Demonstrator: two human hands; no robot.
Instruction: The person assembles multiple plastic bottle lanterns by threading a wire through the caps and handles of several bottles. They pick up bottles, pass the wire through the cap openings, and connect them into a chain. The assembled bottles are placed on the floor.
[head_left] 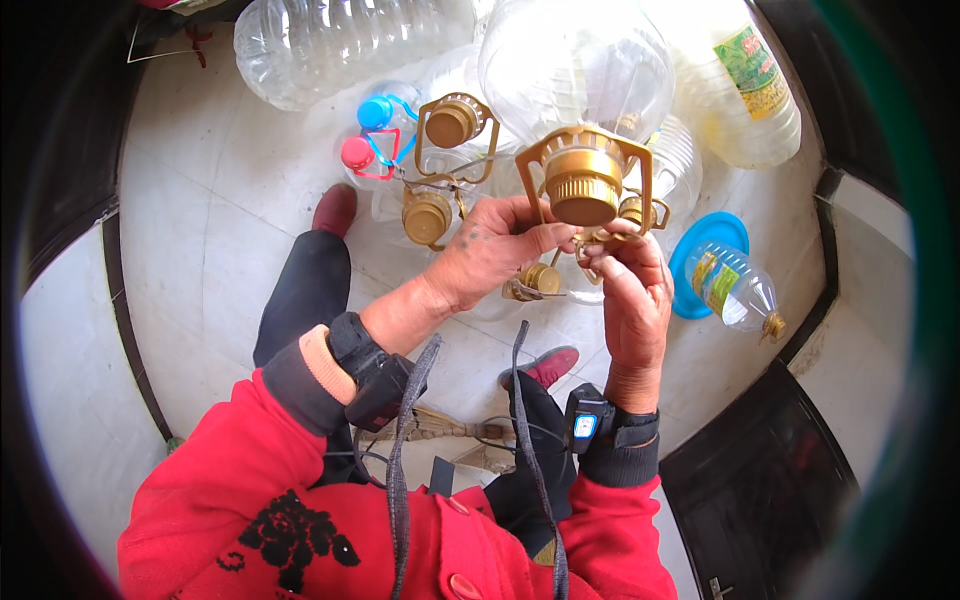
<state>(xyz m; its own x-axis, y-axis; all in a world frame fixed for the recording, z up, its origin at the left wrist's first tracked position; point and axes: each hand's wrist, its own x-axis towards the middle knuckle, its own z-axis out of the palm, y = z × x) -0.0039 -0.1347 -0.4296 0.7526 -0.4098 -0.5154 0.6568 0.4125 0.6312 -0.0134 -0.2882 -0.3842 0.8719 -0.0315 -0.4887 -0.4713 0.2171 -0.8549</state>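
Note:
A large clear plastic bottle [575,75] has its gold cap [582,187] turned toward me, with a gold carrying handle [642,170] around the neck. My left hand [490,250] is closed at the near left side of this handle, its thumb and fingers pinched together. Close beside it, my right hand [635,290] is also closed, pinching a twisted gold-brown strip [605,238] below the cap. What exactly lies between the fingertips is partly hidden. Around my hands are more gold-capped bottles, including one cap [427,217] left of my left hand. A thin cord [445,180] runs among their handles.
Beyond those stand a blue cap [375,112] and a red cap [356,153] with matching handles. A large clear bottle [350,45] lies at the far left, a labelled one [750,90] far right. A small bottle [728,287] rests against a blue round lid [715,240].

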